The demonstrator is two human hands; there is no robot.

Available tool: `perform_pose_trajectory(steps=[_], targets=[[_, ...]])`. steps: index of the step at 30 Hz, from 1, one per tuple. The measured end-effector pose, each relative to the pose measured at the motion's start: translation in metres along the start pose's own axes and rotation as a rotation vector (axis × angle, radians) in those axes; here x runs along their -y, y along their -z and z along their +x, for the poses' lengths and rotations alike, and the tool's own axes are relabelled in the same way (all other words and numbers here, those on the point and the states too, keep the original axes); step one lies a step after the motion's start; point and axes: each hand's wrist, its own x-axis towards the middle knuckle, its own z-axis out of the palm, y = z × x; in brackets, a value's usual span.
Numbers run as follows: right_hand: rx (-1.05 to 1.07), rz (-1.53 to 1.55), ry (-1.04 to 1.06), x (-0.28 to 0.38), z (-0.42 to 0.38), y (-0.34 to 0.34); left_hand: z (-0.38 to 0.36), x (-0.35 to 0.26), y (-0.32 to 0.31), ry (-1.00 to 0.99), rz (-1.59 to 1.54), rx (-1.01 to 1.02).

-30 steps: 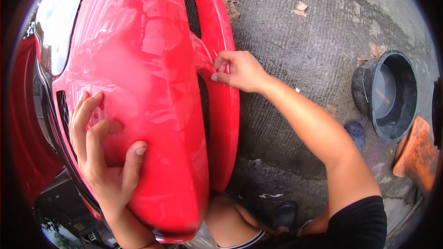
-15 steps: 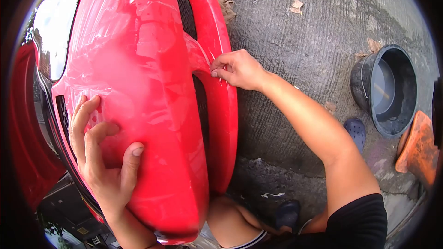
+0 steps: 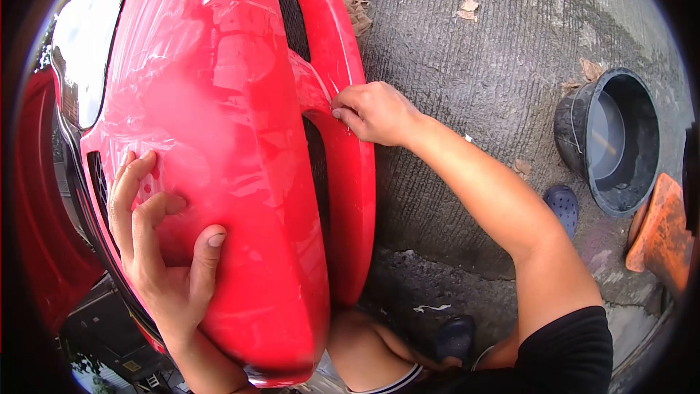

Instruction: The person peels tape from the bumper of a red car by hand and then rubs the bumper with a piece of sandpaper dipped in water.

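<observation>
Concrete ground [image 3: 467, 51] | L hand [image 3: 164, 248] splayed flat on red bumper [image 3: 219, 138] | R hand [image 3: 375, 111] fingers pinched at bumper edge

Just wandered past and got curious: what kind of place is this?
Probably an outdoor car-repair or wash spot: a red car bumper under both hands, rough concrete ground, and a black bucket of water nearby.

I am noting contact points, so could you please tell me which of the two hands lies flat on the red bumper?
The left hand lies spread on the glossy red car bumper; the right hand only pinches at the bumper's lower rim.
</observation>
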Motion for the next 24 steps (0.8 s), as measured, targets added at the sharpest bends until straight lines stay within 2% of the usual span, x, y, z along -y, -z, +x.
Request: perform_pose_trajectory(steps=[10,16,22,24], targets=[[-0.003,-0.053,-0.026,0.004,0.0,-0.001,0.001,-0.001,0.001,-0.028,0.024,0.002],[-0.088,-0.051,-0.019,0.002,0.001,-0.008,0.002,-0.002,0.0,-0.035,0.02,0.0],[-0.191,0.502,-0.344,0.015,-0.009,-0.007,-0.001,0.002,0.001,-0.018,0.002,0.009],[-0.195,0.493,-0.289,0.015,-0.01,-0.012,-0.001,0.002,0.001,-0.023,0.003,0.008]])
